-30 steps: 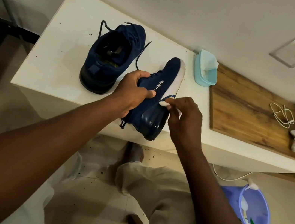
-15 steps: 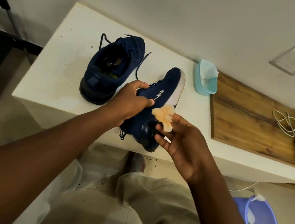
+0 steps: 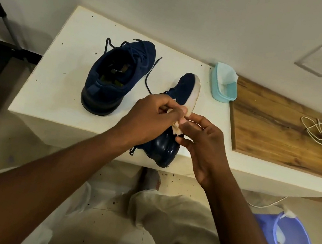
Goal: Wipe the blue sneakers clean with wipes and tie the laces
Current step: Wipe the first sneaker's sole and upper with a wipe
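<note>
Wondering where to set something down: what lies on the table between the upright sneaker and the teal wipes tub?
In the head view, only a loose lace and the tipped sneaker's toe; otherwise bare white tabletop.

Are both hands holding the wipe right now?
Yes, the left hand and right hand both pinch the soiled wipe between their fingertips, just above the sneaker lying on its side.

One blue sneaker point(image 3: 118, 75) upright with loose laces; the other sneaker point(image 3: 184, 91) tipped sideways beneath a soiled wipe point(image 3: 177, 129)
</note>
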`<state>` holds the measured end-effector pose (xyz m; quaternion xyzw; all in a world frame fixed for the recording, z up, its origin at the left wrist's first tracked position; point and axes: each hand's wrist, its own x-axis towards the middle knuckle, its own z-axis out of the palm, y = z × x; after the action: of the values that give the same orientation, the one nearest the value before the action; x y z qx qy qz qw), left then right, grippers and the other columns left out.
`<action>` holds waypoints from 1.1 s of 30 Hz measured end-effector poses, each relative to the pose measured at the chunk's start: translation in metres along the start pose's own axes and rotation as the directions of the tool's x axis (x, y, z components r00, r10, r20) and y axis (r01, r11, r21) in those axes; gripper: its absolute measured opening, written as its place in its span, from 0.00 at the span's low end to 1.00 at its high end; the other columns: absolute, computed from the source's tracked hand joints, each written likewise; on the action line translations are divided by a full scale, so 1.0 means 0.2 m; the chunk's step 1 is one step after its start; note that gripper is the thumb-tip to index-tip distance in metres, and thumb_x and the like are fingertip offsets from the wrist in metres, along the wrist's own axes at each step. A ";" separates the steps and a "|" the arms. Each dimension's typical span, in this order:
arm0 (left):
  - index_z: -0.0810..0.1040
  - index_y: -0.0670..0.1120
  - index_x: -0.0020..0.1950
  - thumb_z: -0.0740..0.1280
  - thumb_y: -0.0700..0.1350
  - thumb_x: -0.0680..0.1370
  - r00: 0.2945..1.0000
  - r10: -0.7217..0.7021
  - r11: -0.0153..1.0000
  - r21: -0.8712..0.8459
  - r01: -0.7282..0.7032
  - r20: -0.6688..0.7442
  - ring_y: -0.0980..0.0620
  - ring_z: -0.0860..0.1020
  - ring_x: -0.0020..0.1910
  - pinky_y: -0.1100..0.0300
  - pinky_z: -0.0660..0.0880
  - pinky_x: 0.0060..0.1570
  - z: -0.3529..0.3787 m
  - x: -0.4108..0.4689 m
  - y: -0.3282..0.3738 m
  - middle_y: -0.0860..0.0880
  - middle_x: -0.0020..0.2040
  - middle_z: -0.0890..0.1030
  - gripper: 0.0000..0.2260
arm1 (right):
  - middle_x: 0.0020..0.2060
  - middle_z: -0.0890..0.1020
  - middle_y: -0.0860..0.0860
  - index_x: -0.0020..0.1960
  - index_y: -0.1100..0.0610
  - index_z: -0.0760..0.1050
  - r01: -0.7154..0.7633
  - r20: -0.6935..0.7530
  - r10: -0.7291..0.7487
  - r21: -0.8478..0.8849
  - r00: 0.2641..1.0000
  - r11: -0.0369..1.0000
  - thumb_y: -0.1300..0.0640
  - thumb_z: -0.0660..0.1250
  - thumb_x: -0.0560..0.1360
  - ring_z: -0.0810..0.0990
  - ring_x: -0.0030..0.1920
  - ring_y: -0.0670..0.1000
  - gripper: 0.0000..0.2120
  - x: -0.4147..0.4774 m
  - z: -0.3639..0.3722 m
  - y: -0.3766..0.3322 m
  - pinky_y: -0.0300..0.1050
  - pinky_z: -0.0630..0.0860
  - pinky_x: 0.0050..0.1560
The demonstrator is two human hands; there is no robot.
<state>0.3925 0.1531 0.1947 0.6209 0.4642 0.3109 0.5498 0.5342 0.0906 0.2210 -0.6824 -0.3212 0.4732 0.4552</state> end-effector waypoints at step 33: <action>0.83 0.47 0.57 0.75 0.39 0.75 0.984 -0.170 0.869 -0.462 0.177 0.057 0.51 0.83 0.50 0.60 0.78 0.46 -0.07 0.02 0.03 0.49 0.52 0.85 0.11 | 0.57 0.84 0.58 0.61 0.57 0.76 -0.034 -0.033 0.052 0.407 0.998 0.913 0.51 0.66 0.81 0.85 0.54 0.59 0.13 -0.01 -0.04 -0.06 0.57 0.82 0.55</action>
<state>0.3836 0.1628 0.2035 0.4293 0.4259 0.3578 0.7115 0.5413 0.0910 0.2339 -0.5902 -0.1909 0.5245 0.5832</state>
